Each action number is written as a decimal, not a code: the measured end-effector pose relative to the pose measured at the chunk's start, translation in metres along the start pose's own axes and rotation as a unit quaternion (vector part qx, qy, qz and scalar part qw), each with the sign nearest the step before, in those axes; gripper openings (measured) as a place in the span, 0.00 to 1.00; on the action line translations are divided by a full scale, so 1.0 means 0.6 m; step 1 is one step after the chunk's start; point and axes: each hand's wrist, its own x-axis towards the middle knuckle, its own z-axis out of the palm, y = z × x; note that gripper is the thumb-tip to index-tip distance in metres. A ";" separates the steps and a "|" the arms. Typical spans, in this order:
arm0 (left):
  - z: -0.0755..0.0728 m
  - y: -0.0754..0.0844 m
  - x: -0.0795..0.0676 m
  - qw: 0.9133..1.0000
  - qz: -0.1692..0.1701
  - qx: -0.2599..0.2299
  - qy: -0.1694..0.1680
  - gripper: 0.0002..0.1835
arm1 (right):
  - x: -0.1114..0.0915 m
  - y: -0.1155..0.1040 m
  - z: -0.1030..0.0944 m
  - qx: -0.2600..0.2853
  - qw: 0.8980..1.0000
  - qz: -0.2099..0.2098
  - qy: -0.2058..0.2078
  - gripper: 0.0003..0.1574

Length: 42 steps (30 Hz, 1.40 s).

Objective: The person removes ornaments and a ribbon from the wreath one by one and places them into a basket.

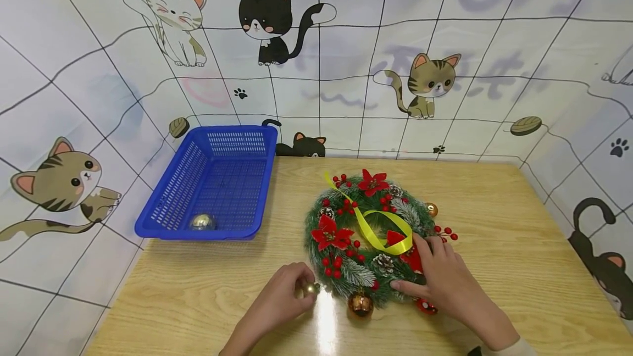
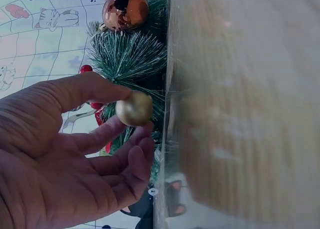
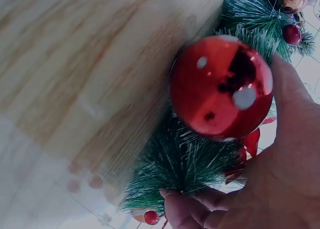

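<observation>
A Christmas wreath (image 1: 363,276) of frosted green needles lies on the table, with red poinsettias (image 1: 332,233), berries and pinecones. Yellow ribbon (image 1: 366,228) loops over its middle. Just off its lower left side, my left hand (image 1: 279,296) pinches a small gold bauble (image 2: 134,110) between thumb and fingers. My right hand (image 1: 447,279) holds the wreath's lower right side, thumb and fingers spread apart on the greenery. Close to that hand's palm hangs a shiny red bauble (image 3: 220,89) with white dots. A copper bauble (image 1: 360,305) is at the wreath's front edge.
A blue plastic basket (image 1: 198,233) stands at the table's back left with one shiny pale bauble (image 1: 202,221) inside. Another copper bauble (image 1: 432,210) sits at the wreath's right. Cat-print sheeting (image 1: 346,59) walls in the wooden table (image 1: 504,224) behind and on both sides.
</observation>
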 end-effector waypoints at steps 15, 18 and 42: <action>-0.019 0.030 -0.022 0.998 0.044 -0.009 0.047 0.19 | 0.000 0.012 -0.005 0.016 0.999 -0.028 0.016 0.75; -0.023 0.032 -0.023 0.996 0.069 -0.016 0.051 0.19 | -0.001 0.014 -0.004 0.029 0.999 -0.031 0.021 0.78; -0.051 0.025 -0.025 0.975 0.189 -0.060 0.102 0.24 | 0.015 0.036 -0.010 0.070 0.997 -0.016 0.003 0.87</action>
